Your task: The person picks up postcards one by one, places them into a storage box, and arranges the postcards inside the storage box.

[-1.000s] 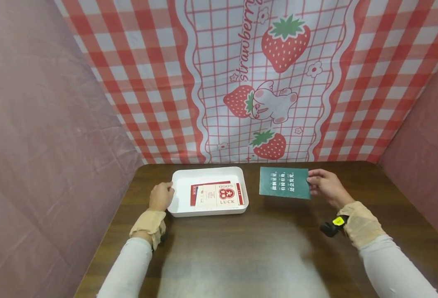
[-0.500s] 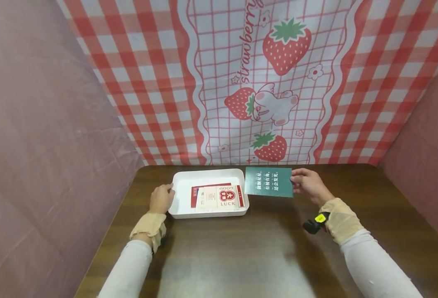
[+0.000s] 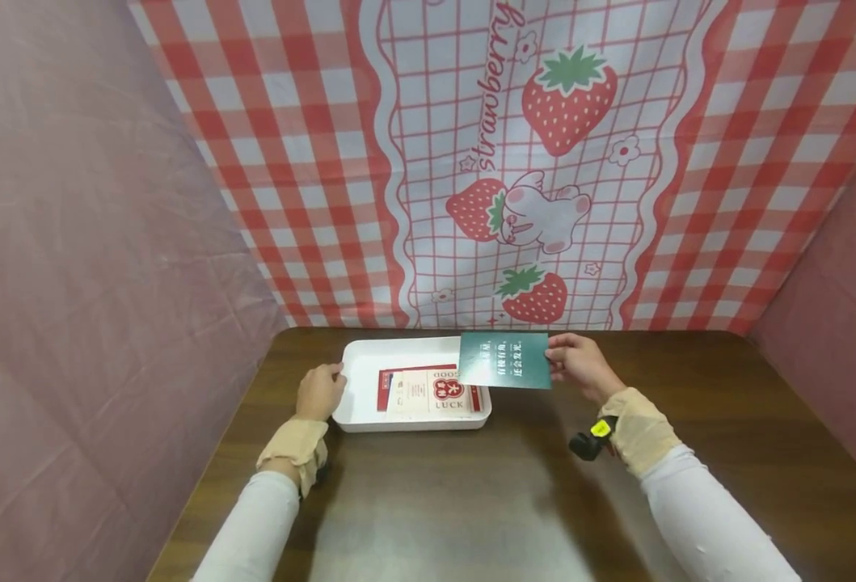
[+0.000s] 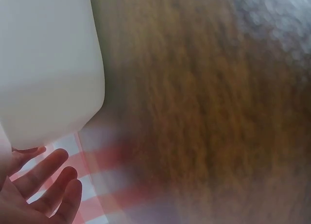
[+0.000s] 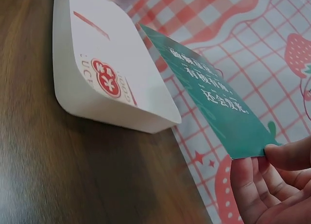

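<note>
In the head view a white tray (image 3: 360,380) lies on the table, with a cream card (image 3: 416,394) printed "GOOD LUCK" over a red card (image 3: 383,390) inside. My left hand (image 3: 320,392) holds the tray's left rim; in the left wrist view its other fingers (image 4: 51,170) spread loosely beside the tray end. My right hand (image 3: 580,365) pinches a green card (image 3: 511,361) with white Chinese writing by its right edge. Thumb and fingers meet on that corner in the right wrist view. The green card hangs above the tray's right end, hiding part of it.
The brown wooden table (image 3: 442,501) extends in front of and to the right of the tray. A red-and-white strawberry cloth (image 3: 428,162) hangs along the back edge. Pinkish cloth walls (image 3: 107,283) stand at both sides.
My right hand has carried the green card left, from beside the tray to over its right end. My left hand stays at the tray's left rim.
</note>
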Tool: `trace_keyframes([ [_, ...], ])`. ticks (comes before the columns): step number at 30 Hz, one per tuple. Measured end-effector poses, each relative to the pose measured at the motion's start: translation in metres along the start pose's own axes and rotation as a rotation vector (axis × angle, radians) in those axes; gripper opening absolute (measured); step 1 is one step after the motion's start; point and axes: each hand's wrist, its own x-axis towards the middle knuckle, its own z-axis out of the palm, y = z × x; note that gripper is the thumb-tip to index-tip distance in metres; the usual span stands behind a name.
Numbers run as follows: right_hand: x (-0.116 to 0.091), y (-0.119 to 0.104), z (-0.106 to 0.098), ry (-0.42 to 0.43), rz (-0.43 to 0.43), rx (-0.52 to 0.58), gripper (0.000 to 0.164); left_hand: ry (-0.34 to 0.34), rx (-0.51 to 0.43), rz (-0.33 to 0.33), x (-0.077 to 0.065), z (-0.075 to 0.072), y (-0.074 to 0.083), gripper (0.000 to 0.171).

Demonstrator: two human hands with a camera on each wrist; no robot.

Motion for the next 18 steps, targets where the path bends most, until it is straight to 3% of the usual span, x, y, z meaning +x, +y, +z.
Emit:
trace_keyframes([
  [18,0.021,0.002,0.058,-0.035,0.053,0.067,0.025,-0.001,0.009,-0.010,-0.001,-0.003,0.002,0.031],
])
